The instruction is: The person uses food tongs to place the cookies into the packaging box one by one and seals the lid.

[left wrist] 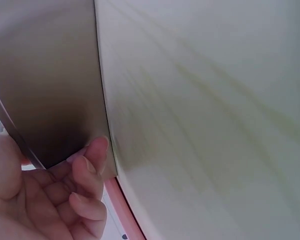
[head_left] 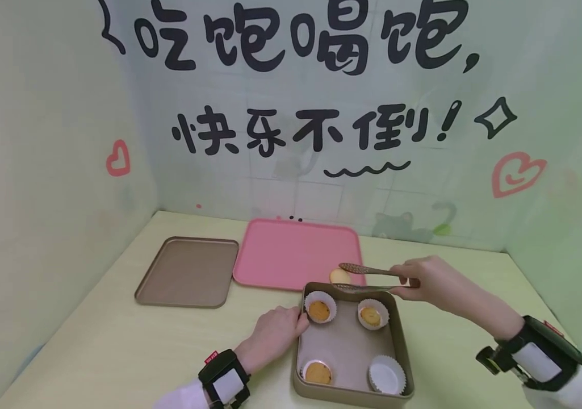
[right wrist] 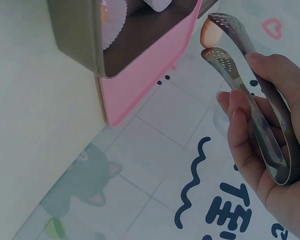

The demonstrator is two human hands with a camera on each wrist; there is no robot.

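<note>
My right hand (head_left: 426, 281) grips perforated metal tongs (right wrist: 262, 117), and a round golden biscuit (right wrist: 210, 35) sits between their tips. The biscuit is held past the far rim of a deep square baking pan (head_left: 344, 341), in front of the pink tray. The left hand (head_left: 277, 332) holds that pan at its left wall, fingers (left wrist: 87, 175) against the outside near a corner. Inside the pan, three white paper cups each contain a biscuit: far left (head_left: 319, 310), far right (head_left: 371, 316) and near left (head_left: 318, 374). The near-right paper cup (head_left: 387, 375) shows only its white inside.
A pink tray (head_left: 296, 250) lies behind the pan, close to the wall. To its left is a flat brown baking tray (head_left: 188, 272). Printed wall sheets enclose the pale tabletop (head_left: 132, 346) at the back and both sides.
</note>
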